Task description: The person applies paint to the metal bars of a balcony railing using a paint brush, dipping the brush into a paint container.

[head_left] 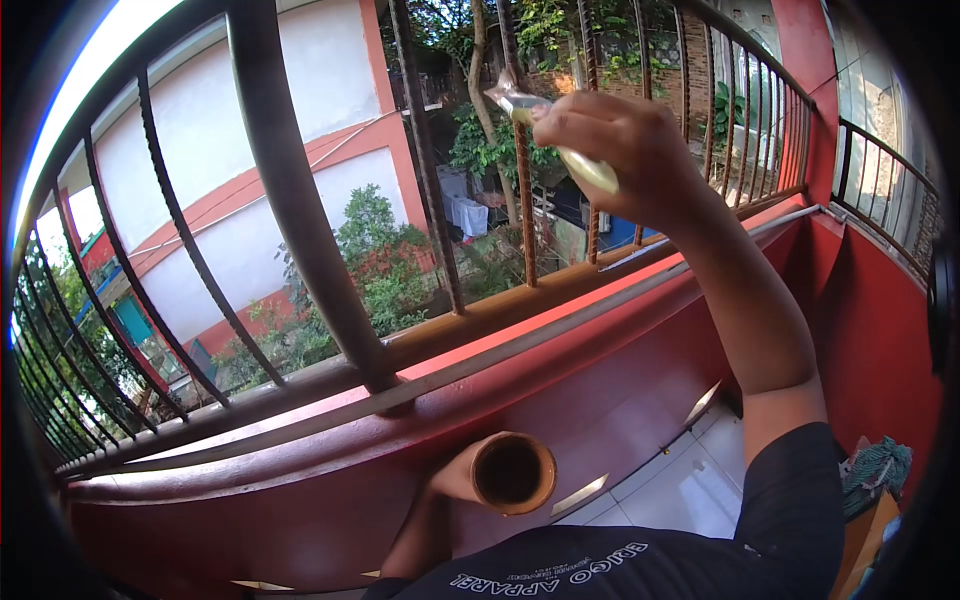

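Note:
My right hand (pixel 630 150) is raised at the railing, its fingers wrapped round a paintbrush (pixel 521 104). The brush has a pale yellowish handle and a metal ferrule, and its bristles overlap a thin vertical bar (pixel 525 200) of the railing. That bar looks orange-brown lower down, while bars to the left are darker. Low and close to my body, my left hand (pixel 458 476) grips a cup (pixel 547 480) from its left side. Dark brown paint (pixel 508 472) shows inside it, and brown smears mark the rim. Most of the left hand's fingers are hidden by the cup.
A thick dark post (pixel 290 180) rises left of centre. Along the railing's foot run an orange-brown bottom rail (pixel 480 318) and a grey pipe (pixel 540 342) above the red wall (pixel 330 520). White floor tiles (pixel 670 490) lie below, with a green cloth (pixel 880 470) at right.

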Demonstrator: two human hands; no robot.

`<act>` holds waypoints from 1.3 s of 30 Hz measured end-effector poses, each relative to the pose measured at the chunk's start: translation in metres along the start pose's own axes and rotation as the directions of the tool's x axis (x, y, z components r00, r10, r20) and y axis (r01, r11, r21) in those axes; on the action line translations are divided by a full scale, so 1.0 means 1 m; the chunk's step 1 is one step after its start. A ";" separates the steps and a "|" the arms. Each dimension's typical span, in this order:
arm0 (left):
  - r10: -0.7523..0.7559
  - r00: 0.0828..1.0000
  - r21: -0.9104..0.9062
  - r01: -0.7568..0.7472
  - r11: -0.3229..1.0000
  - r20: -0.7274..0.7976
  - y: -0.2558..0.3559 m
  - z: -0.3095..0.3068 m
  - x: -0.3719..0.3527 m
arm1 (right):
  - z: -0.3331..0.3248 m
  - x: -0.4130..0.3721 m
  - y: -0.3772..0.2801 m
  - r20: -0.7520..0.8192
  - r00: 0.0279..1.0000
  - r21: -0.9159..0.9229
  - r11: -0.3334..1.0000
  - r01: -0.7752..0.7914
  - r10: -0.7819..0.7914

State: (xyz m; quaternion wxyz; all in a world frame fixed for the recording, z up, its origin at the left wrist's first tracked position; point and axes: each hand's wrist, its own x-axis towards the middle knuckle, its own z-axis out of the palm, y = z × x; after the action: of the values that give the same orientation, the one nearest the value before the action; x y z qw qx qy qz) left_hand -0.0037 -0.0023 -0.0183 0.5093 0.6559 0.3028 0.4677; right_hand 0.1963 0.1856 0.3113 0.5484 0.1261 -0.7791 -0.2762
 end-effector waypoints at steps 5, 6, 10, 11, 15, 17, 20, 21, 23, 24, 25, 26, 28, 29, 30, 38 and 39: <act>0.066 0.998 0.071 -0.067 0.995 0.022 0.005 0.004 0.010 | -0.033 -0.001 -0.017 0.302 0.951 0.247 0.958 -0.148 0.069; 0.072 0.997 0.049 -0.074 0.996 0.034 0.008 0.005 0.010 | -0.033 0.011 -0.001 0.213 0.972 0.247 0.958 -0.148 0.096; 0.083 0.996 0.032 -0.084 0.996 0.019 0.006 0.006 0.008 | -0.036 0.043 0.031 -0.039 0.998 -0.066 0.997 0.045 -0.047; 0.097 0.995 0.044 -0.098 0.994 0.019 0.008 0.006 0.009 | -0.032 0.035 0.018 0.053 0.992 -0.074 0.990 0.116 -0.112; 0.150 0.987 0.078 -0.153 0.985 0.050 0.015 0.008 0.013 | -0.029 -0.010 -0.047 0.545 0.818 0.093 0.983 0.159 -0.183; 0.168 0.984 0.088 -0.174 0.981 0.064 0.014 0.007 0.016 | -0.030 0.003 -0.035 0.500 0.866 0.251 0.961 -0.112 -0.030; 0.162 0.985 0.091 -0.167 0.982 0.065 0.008 0.007 0.013 | -0.029 0.037 0.001 0.286 0.941 0.201 0.948 -0.246 0.183; 0.160 0.985 0.093 -0.165 0.982 0.060 0.007 0.006 0.013 | -0.032 0.050 0.009 0.221 0.947 0.129 0.955 -0.266 0.234; 0.203 0.976 0.084 -0.210 0.974 0.080 0.015 0.006 0.012 | -0.036 0.068 0.007 0.168 0.986 -0.085 0.996 -0.006 0.021; 0.212 0.973 0.072 -0.219 0.973 0.090 0.017 0.006 0.012 | -0.030 0.066 -0.001 0.246 0.964 -0.142 0.981 0.135 -0.097; 0.220 0.970 0.059 -0.227 0.972 0.099 0.019 0.006 0.012 | -0.023 0.059 -0.015 0.329 0.921 -0.184 0.943 0.277 -0.207; 0.228 0.968 0.048 -0.234 0.971 0.108 0.020 0.006 0.013 | -0.017 0.050 -0.032 0.478 0.846 -0.197 0.909 0.367 -0.237; 0.238 0.962 0.031 -0.244 0.969 0.131 0.023 0.005 0.014 | -0.006 0.027 -0.061 0.668 0.695 -0.033 0.923 0.384 -0.266; 0.250 0.959 0.025 -0.256 0.966 0.132 0.022 0.005 0.015 | -0.004 0.021 -0.071 0.699 0.679 0.060 0.964 0.257 -0.225; 0.260 0.956 0.019 -0.265 0.964 0.133 0.021 0.005 0.015 | -0.004 0.027 -0.072 0.734 0.662 0.102 0.988 0.114 -0.152; 0.336 0.929 0.002 -0.341 0.940 0.156 0.008 0.001 0.016 | -0.017 0.087 -0.035 0.366 0.930 -0.249 0.961 0.122 -0.023; 0.343 0.927 -0.011 -0.346 0.938 0.151 0.011 0.001 0.016 | -0.012 0.075 -0.048 0.482 0.875 -0.322 0.919 0.226 -0.046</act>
State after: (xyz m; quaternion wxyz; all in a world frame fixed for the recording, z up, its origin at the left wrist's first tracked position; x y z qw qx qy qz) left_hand 0.0030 0.0083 -0.0032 0.4356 0.7362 0.1472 0.4966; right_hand 0.1751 0.1053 0.3452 0.3383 0.0066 -0.8106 -0.4779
